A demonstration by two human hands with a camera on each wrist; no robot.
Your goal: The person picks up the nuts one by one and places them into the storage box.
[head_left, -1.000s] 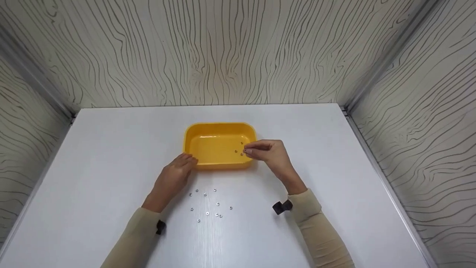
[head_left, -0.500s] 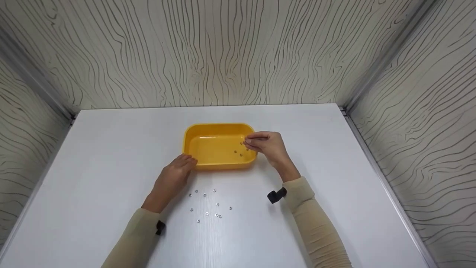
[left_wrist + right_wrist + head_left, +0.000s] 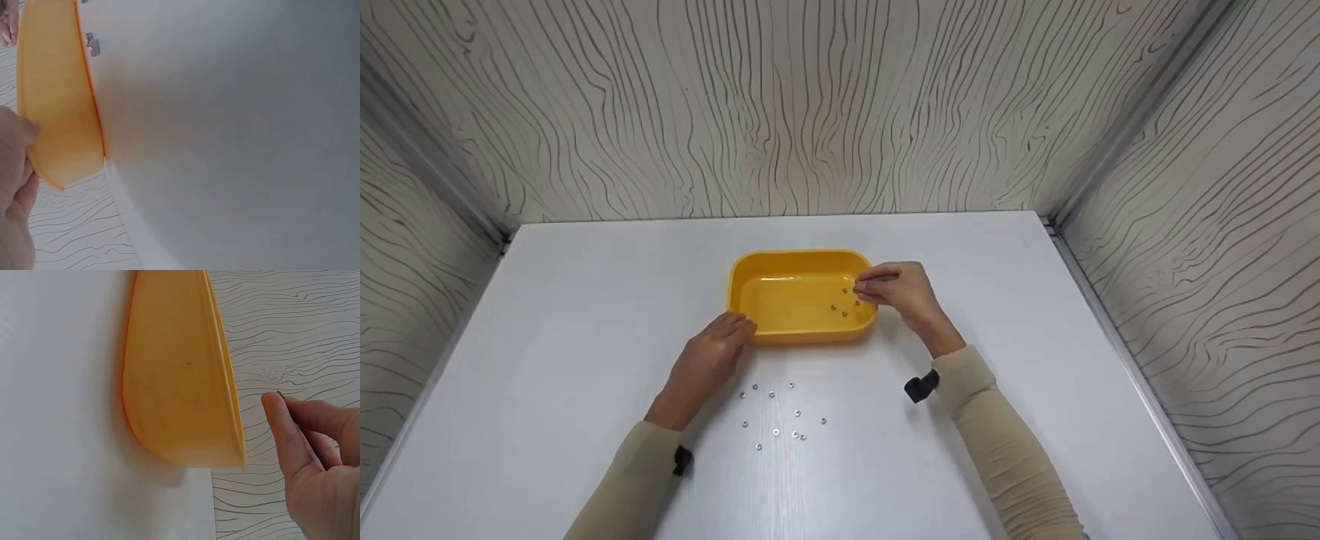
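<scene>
A yellow plastic tray (image 3: 791,336) stands on the white table. My left hand (image 3: 711,360) grips its near left corner; in the left wrist view the thumb (image 3: 31,130) lies over the rim. Above the tray's right end, my right hand (image 3: 904,292) pinches a small metal nut (image 3: 280,394) between thumb and forefinger, the nut mostly hidden by the fingertips. Several small nuts (image 3: 844,314) lie on the tray floor just below that hand. More loose silvery nuts (image 3: 776,432) are scattered on the table in front of the tray.
The white table (image 3: 585,315) is bounded at the back by a wood-grain patterned panel (image 3: 780,112), with a similar panel (image 3: 1245,247) on the right. A dark wrist camera (image 3: 919,388) hangs below the right sleeve.
My right hand has moved slightly toward the tray's back, its fingers still pinched. One more nut now shows on the tray floor below it. My left hand stays on the corner.
</scene>
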